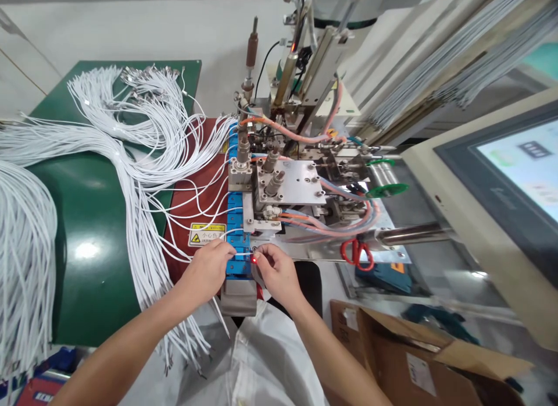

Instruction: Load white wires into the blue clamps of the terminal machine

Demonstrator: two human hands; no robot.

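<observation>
A thin white cable (242, 254) stretches across a row of blue clip blocks (236, 267) at the machine's front edge. My left hand (210, 269) pinches it on the left side of the blocks. At the right side, my right hand (279, 278) is closed with thumb and forefinger at the cable's end; the tip itself is hidden by the fingers. A small red light (254, 259) shines beside those fingertips. Farther up the blue row, more white cables lie across the blocks and run under the metal machine head (290, 182).
A large bundle of white cables (131, 220) spreads over the green table (87, 278) at left. Right of the machine are a wire spool (386, 178), red-handled scissors (357, 253) and a screen (501, 161). A cardboard box (392, 359) stands low at right.
</observation>
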